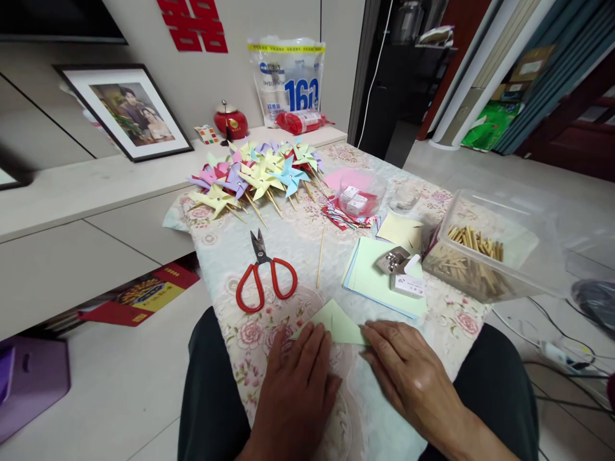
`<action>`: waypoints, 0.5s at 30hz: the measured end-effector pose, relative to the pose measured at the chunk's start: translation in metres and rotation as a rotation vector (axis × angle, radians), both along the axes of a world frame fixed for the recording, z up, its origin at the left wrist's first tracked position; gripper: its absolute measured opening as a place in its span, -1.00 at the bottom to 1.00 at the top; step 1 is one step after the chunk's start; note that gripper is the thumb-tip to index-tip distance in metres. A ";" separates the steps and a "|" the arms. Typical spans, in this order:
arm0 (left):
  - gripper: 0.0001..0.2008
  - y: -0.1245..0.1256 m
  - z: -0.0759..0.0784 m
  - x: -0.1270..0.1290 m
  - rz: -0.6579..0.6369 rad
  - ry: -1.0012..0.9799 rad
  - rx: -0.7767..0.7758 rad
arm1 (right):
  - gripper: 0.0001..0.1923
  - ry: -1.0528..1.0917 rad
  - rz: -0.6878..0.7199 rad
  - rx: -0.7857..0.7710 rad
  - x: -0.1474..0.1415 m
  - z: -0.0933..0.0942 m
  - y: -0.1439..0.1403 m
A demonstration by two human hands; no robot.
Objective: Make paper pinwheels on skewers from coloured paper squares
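Note:
A pale green paper (339, 320) folded into a triangle lies at the near edge of the floral-clothed table (288, 237). My left hand (298, 378) lies flat with its fingertips on the paper's left corner. My right hand (408, 374) presses its fingers on the paper's right edge. Red-handled scissors (264, 275) lie shut just beyond my left hand. A single wooden stick (320, 256) lies beside them. A stack of green and blue paper sheets (375, 278) sits beyond my right hand, with a small open box of pins (393, 260) and a white box (407, 282) on it.
A heap of finished paper pinwheels (254, 176) covers the table's far end. A clear tub of wooden sticks (480, 256) stands at right. A clear bowl (360, 195) with small boxes sits mid-table. A framed photo (127, 112) leans on the low cabinet at left. Cables (552, 349) run on the floor at right.

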State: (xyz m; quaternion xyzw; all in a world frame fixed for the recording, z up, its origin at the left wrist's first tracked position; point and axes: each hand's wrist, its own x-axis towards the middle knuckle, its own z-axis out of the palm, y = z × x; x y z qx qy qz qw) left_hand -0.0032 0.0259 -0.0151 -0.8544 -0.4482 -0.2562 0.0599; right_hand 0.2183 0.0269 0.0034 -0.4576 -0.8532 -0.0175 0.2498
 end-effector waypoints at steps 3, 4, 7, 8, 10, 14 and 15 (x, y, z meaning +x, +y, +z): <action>-0.75 0.010 0.004 -0.001 -0.031 0.025 0.077 | -0.71 0.031 0.000 0.013 -0.003 0.002 0.004; -0.76 0.014 0.006 -0.002 -0.056 0.054 0.098 | -0.71 0.038 -0.005 0.012 -0.004 0.003 0.005; -0.73 0.025 0.016 -0.005 -0.132 0.151 0.130 | -0.70 0.050 -0.009 0.006 -0.010 0.007 0.005; -0.71 0.027 0.019 -0.006 -0.161 0.186 0.133 | -0.70 0.049 -0.005 0.003 -0.012 0.009 0.005; -0.68 0.031 0.023 -0.007 -0.210 0.241 0.145 | -0.72 0.046 0.006 -0.004 -0.017 0.011 0.006; -0.69 0.036 0.024 -0.007 -0.240 0.262 0.202 | -0.76 0.024 0.005 -0.019 -0.027 0.011 0.011; -0.70 0.036 0.024 -0.007 -0.240 0.254 0.209 | -0.77 0.015 0.003 -0.016 -0.029 0.010 0.012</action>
